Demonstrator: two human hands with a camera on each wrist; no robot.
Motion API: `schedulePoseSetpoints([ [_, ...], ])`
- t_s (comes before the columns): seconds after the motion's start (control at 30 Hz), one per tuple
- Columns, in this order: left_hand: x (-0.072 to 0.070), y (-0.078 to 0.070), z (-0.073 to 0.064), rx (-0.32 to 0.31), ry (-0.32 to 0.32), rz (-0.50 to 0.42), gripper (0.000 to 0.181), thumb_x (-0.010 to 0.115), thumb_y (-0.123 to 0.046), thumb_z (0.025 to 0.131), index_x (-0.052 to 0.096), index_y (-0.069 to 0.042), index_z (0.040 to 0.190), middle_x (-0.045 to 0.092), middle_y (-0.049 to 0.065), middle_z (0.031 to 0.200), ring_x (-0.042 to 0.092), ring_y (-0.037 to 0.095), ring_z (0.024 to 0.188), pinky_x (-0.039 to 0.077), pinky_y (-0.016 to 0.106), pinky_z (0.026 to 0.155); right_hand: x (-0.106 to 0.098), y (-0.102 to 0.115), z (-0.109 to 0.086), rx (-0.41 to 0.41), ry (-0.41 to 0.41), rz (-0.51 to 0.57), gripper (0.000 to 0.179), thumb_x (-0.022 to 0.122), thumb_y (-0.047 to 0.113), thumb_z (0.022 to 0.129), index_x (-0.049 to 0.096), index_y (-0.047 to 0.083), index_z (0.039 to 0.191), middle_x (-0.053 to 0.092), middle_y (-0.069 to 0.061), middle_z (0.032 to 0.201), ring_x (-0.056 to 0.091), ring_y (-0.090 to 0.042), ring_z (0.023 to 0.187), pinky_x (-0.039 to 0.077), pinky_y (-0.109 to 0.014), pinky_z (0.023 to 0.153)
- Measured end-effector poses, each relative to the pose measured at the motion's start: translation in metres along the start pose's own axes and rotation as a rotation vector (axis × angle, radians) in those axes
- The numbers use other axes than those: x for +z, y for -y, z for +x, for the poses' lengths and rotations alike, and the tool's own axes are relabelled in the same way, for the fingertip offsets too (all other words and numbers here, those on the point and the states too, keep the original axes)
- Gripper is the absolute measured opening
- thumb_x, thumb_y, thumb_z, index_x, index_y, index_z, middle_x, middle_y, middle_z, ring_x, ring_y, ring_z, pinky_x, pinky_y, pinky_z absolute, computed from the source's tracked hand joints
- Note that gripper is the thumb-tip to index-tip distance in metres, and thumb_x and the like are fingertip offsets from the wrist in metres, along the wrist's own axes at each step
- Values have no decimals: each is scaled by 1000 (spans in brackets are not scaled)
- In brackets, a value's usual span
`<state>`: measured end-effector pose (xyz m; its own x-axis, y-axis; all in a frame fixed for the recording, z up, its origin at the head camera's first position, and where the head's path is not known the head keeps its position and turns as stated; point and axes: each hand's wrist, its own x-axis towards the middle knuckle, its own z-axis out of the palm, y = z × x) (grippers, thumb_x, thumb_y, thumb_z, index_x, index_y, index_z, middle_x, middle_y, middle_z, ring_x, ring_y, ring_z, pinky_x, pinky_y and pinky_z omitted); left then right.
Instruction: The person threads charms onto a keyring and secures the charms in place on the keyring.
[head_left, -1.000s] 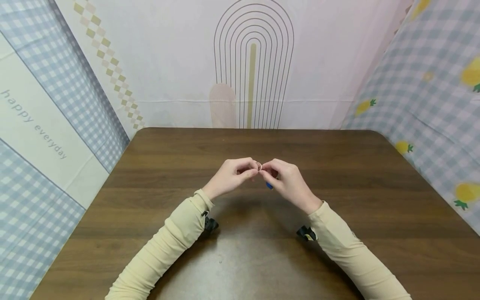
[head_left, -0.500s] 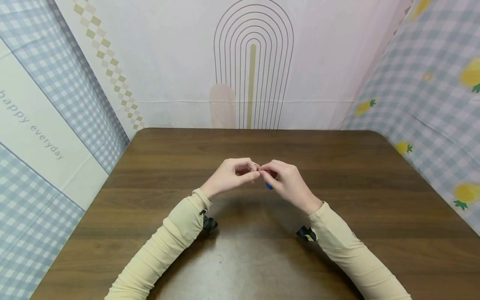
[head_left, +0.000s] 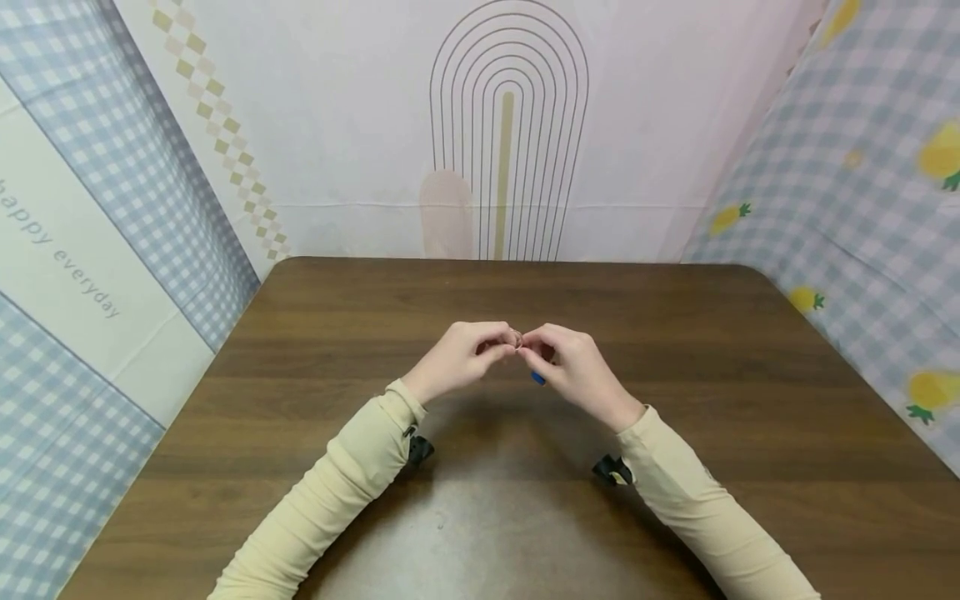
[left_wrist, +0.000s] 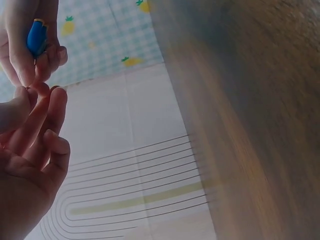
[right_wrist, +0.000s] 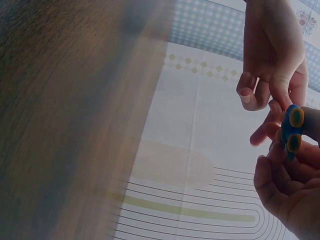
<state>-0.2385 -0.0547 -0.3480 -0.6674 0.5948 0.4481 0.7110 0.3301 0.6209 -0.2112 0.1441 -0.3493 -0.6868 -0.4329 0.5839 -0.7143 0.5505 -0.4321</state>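
Where my beige fabric sleeves (head_left: 322, 492) end, my right hand (head_left: 581, 367) and left hand (head_left: 457, 354) are brought together, fingertips meeting. A small blue charm with orange-rimmed green ovals (right_wrist: 291, 131) shows below my right thumb. Its long axis follows the height of the left wrist view, leaning slightly, lower end towards the joined fingertips; front and back cannot be told. Just beyond, a thin, pale, round ring (head_left: 518, 337) is pinched at one side by my left thumb and finger and at the other by my right; its join to the charm, if any, is hidden. In my judgement, the left pinch should be firm and motionless, the right working in small movements, with the charm clear of the fingers; over-squeezing risks the ring slipping. Beneath and beyond lies the brown wood-grain table (head_left: 480, 287), then a white hanging cloth with printed arches (head_left: 337, 125).
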Motion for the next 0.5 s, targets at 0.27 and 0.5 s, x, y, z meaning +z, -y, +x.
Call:
schedulePoseSetpoints([
  [0.27, 0, -1, 0, -99, 47, -77, 9, 63, -16, 94, 65, -7, 95, 70, 8, 88, 64, 22, 76, 52, 26, 69, -1, 0, -1, 5, 6, 8, 6, 70, 4, 86, 70, 3, 93, 63, -3, 77, 53, -8, 62, 48, -22, 57],
  [0.5, 5, 1, 1, -15, 2, 13, 7, 66, -15, 92, 64, -8, 92, 67, 3, 85, 56, 8, 72, 49, 23, 67, 0, -1, -1, 3, -4, 5, 9, 70, 2, 86, 70, 3, 95, 67, -5, 82, 54, -7, 64, 50, -25, 58],
])
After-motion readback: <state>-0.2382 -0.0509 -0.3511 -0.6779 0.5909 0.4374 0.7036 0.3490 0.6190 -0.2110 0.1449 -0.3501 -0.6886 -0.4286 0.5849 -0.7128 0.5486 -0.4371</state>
